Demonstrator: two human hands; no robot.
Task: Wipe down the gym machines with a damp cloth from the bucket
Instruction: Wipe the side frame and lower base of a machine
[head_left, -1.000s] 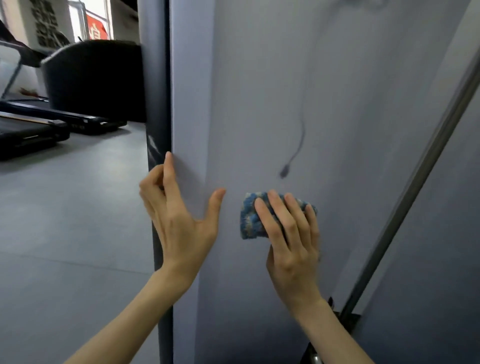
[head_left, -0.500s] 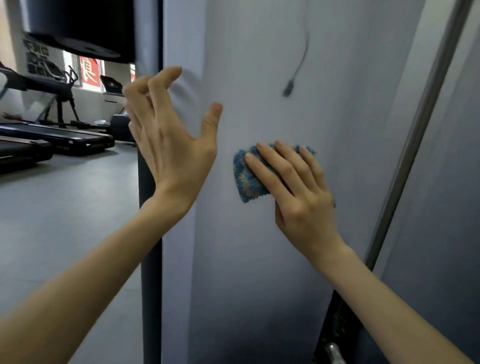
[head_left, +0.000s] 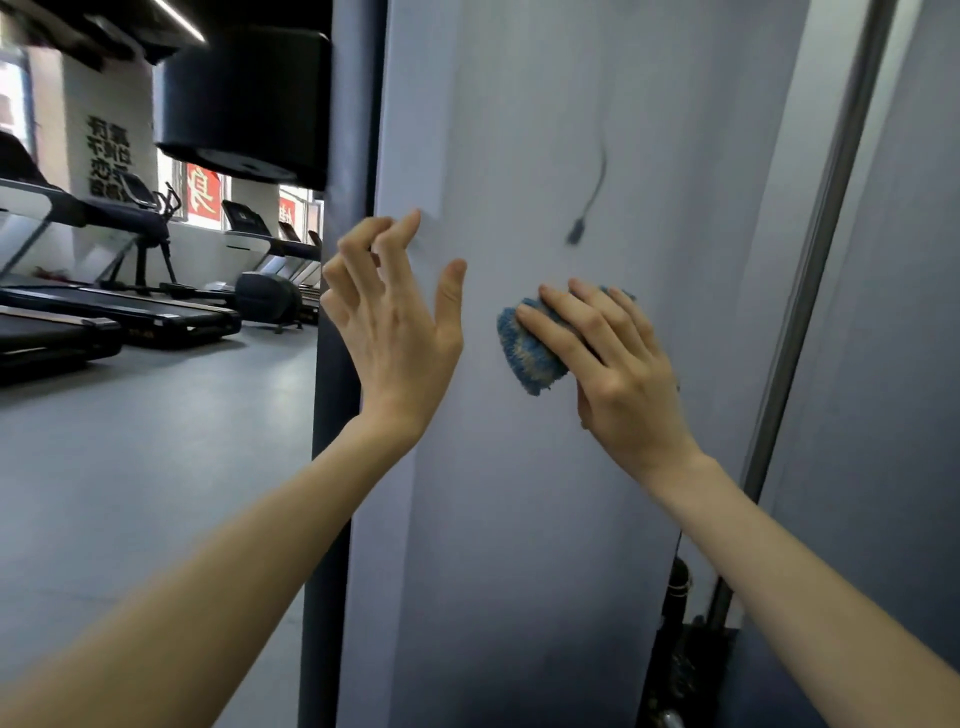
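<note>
Cloth, blue and fluffy, lies flat against the grey panel under the right hand, whose straight fingers press it to the surface; the thumb is hidden. To its left, near but apart, the left hand is raised and holds nothing, fingers loosely bent and spread, fingertips at the panel's left edge. Above the right hand a thin dark cord-like mark shows on the panel. Far left of the left hand, treadmills stand on the grey floor.
</note>
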